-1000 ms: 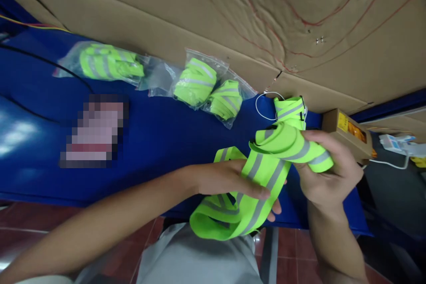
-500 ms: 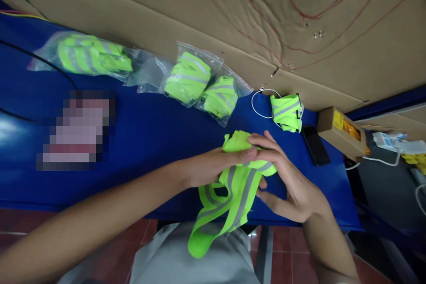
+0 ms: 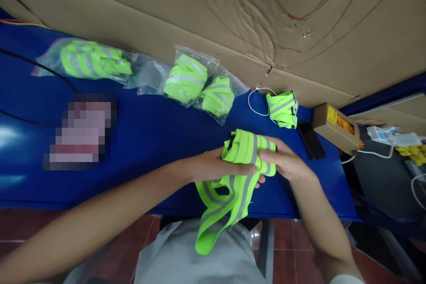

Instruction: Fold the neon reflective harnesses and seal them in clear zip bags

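Between my hands is a bundled neon-yellow reflective strap (image 3: 244,146) with grey stripes, its upper part folded into a roll and its loose loops hanging down past the table edge. My left hand (image 3: 229,164) is closed around the roll from below, thumb lying across the front. On the right side of the roll, my right hand (image 3: 282,157) grips with the thumb in front; its other fingers are mostly hidden behind the strap. A small black piece (image 3: 230,140) shows at the roll's upper left.
Along the cardboard wall (image 3: 133,17) lie clear bags (image 3: 149,71) with similar straps (image 3: 186,77). Another strap bundle (image 3: 282,108) sits by a white cable (image 3: 249,102), near a black phone (image 3: 312,141) and a cardboard box (image 3: 337,128). A blurred-out item (image 3: 81,131) lies left on the blue table (image 3: 143,133).
My right hand has shifted from over the top of the roll to its right side, thumb now in front. The folded roll shows more fully. The view has shifted slightly.
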A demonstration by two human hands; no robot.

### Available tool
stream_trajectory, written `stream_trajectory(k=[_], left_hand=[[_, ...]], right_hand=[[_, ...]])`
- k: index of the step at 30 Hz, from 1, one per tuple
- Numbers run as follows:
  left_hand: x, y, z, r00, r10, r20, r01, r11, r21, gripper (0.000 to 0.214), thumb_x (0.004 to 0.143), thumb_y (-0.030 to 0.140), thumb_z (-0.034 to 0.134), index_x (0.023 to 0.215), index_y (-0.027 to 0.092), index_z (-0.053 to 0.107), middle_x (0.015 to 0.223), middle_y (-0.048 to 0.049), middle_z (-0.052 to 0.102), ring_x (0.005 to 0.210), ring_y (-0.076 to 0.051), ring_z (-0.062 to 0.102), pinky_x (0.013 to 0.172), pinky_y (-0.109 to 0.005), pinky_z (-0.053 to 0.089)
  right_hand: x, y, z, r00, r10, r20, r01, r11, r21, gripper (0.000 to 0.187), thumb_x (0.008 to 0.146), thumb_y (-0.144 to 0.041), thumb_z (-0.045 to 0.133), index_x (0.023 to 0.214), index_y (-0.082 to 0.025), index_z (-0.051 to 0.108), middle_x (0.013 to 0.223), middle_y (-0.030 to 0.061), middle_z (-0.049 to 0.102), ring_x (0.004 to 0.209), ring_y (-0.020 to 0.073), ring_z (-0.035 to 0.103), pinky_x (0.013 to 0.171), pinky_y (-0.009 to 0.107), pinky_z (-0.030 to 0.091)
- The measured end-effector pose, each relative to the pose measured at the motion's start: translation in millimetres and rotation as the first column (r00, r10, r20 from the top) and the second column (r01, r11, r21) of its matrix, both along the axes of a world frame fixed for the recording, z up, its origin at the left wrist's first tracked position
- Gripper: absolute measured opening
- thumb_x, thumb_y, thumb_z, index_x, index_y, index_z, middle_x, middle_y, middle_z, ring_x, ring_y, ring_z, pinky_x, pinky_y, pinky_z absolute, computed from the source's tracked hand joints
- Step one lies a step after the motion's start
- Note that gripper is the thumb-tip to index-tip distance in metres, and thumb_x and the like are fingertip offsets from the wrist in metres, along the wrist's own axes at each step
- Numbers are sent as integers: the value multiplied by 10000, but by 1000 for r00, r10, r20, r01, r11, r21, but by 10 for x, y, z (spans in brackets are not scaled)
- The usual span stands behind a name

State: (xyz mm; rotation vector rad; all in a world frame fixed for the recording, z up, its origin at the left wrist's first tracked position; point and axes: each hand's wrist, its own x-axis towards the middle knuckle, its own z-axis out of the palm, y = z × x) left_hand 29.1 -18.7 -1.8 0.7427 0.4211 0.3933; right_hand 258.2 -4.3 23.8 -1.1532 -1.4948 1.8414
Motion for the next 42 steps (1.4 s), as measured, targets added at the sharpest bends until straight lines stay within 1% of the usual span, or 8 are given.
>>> stream_trajectory(k=[9,17,23,26,30,34,39,42], left_hand=[[44,-27,49,991,19,135,-21,1000,9,517,781,422,883,1234,219,739,1221,-114,774,1212,-296,706,1069,-433,537],[97,-51,12,991,91,97,-84,994,-76,391,750,422,899,1044,185,796,1079,-79,805,1040,-252,751,961,-339,567],[46,-1,22,974,203,103,-194,977,-93,571,697,385,948,1204,211,750,1164,-87,788,1064,-251,743,946,-336,560],[34,13,3,957,281,71,-274,957,-95,611,708,441,941,1239,225,727,1232,-93,767,1117,-263,732,963,-345,562],[47,26,-5,950,311,-36,-313,941,-128,520,716,332,944,1185,223,749,1146,-76,793,968,-233,765,857,-318,597],[82,58,20,918,382,-105,-396,898,-192,437,660,266,949,1057,187,783,998,-61,811,792,-193,753,729,-270,601],[117,140,29,821,551,-150,-571,805,-161,328,687,368,854,884,120,768,755,-61,756,656,-194,702,627,-281,577],[120,183,18,691,707,-152,-720,693,-47,317,729,377,826,912,129,750,772,-49,751,711,-201,713,648,-268,559]], right_hand=[[21,-254,115,963,-270,-3,257,914,315,344,764,-220,902,1087,-278,800,1119,12,804,647,180,720,541,297,591],[15,-206,245,946,-283,159,-71,298,952,479,886,-106,726,1322,-306,728,1258,30,766,1208,328,698,1053,530,549],[17,-165,130,854,-354,380,-377,82,923,423,1011,-125,521,1353,-305,692,1329,8,736,1362,289,588,1176,536,420],[-13,-211,130,808,-374,455,-451,105,886,506,981,-62,503,1406,-298,641,1500,18,616,1480,276,468,1257,526,327],[-3,-224,211,806,-151,572,-490,370,789,651,904,-33,503,1505,-286,511,1734,10,254,1629,314,138,1311,591,206],[-39,-233,239,924,-60,379,-293,529,797,594,910,-110,562,1471,-287,480,1699,36,323,1620,335,171,1301,638,207],[-216,-274,61,905,-416,-85,219,288,932,278,877,-116,655,1119,-252,643,1141,81,667,1106,280,669,951,479,574],[-326,-305,-68,927,-375,25,135,393,910,196,894,-85,671,1019,-235,656,876,18,640,799,181,631,726,335,550]])
